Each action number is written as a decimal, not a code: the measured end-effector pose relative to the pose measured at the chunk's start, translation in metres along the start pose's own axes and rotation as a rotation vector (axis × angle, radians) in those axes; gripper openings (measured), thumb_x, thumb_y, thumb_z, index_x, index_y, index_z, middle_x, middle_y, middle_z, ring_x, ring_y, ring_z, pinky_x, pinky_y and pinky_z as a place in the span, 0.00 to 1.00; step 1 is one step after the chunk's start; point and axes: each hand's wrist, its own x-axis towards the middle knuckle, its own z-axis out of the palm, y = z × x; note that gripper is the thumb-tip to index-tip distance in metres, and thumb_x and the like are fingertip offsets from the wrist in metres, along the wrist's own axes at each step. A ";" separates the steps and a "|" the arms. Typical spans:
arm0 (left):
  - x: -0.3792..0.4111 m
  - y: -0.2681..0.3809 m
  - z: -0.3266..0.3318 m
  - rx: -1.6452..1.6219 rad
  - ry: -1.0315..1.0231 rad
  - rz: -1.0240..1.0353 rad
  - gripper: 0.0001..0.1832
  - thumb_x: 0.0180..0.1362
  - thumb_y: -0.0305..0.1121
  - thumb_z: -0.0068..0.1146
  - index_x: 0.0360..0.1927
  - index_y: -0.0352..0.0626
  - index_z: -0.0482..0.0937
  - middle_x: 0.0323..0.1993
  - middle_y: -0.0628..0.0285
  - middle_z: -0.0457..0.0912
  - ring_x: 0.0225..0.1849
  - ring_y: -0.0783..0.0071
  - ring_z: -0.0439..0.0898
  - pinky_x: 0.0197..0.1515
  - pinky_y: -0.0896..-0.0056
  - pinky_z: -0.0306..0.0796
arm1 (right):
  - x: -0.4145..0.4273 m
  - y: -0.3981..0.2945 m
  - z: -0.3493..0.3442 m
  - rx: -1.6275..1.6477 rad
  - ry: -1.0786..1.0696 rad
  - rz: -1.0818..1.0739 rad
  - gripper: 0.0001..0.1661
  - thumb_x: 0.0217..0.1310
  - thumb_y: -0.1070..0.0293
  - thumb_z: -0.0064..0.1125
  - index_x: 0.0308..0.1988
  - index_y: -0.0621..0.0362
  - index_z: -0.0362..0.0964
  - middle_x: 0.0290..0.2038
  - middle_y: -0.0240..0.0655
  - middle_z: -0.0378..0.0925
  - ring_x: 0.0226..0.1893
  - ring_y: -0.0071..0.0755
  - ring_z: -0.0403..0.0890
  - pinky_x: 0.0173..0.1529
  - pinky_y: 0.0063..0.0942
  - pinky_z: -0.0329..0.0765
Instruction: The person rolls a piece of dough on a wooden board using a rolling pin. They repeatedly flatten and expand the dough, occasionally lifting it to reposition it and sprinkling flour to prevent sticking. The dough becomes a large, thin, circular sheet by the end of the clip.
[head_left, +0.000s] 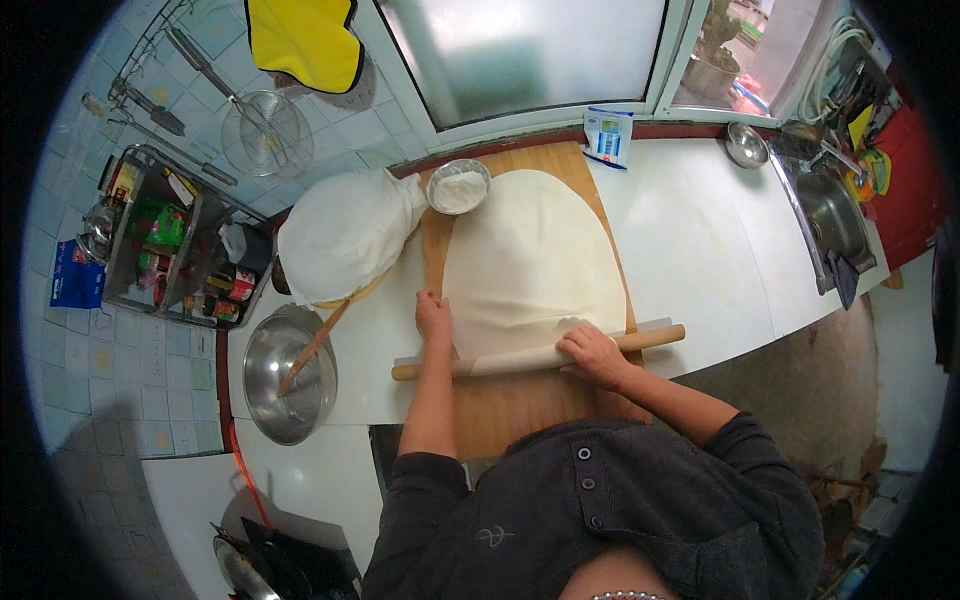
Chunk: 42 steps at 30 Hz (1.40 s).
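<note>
A large, thin sheet of pale dough (532, 247) covers most of a wooden board (517, 409). Its near edge is wrapped around a long wooden rolling pin (652, 337), which lies crosswise with both bare ends showing. My right hand (592, 352) grips the wrapped pin right of its middle, and the dough is creased by its fingers. At the sheet's left edge, my left hand (433, 316) has its fingers closed on the dough's margin. My left forearm passes over the pin's left end.
A metal bowl of flour (459, 189) touches the board's far left corner. Left of it sits a white cloth-covered round (345, 229). A steel basin (289, 375) holds a wooden stick (315, 349). A white packet (607, 137) stands by the window; a sink (832, 214) is far right.
</note>
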 end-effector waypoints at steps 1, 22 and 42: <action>-0.010 0.011 -0.004 0.098 0.049 0.123 0.17 0.50 0.32 0.63 0.43 0.39 0.74 0.43 0.50 0.78 0.48 0.55 0.76 0.52 0.57 0.70 | -0.003 0.001 0.001 0.023 0.002 -0.010 0.18 0.48 0.63 0.63 0.40 0.55 0.69 0.37 0.38 0.72 0.40 0.44 0.74 0.47 0.39 0.71; -0.228 0.009 -0.049 0.061 -0.375 0.826 0.26 0.42 0.28 0.63 0.48 0.40 0.72 0.43 0.54 0.75 0.48 0.52 0.73 0.49 0.55 0.69 | 0.001 0.014 -0.016 0.134 -0.091 0.139 0.25 0.57 0.62 0.59 0.52 0.62 0.68 0.54 0.48 0.70 0.57 0.51 0.68 0.64 0.41 0.63; -0.186 0.067 -0.051 -0.156 -0.013 0.585 0.22 0.55 0.36 0.60 0.51 0.37 0.73 0.49 0.46 0.75 0.54 0.47 0.71 0.58 0.53 0.64 | -0.112 0.025 -0.039 -0.003 -0.007 0.342 0.23 0.46 0.68 0.67 0.44 0.56 0.68 0.38 0.41 0.72 0.39 0.49 0.75 0.42 0.41 0.73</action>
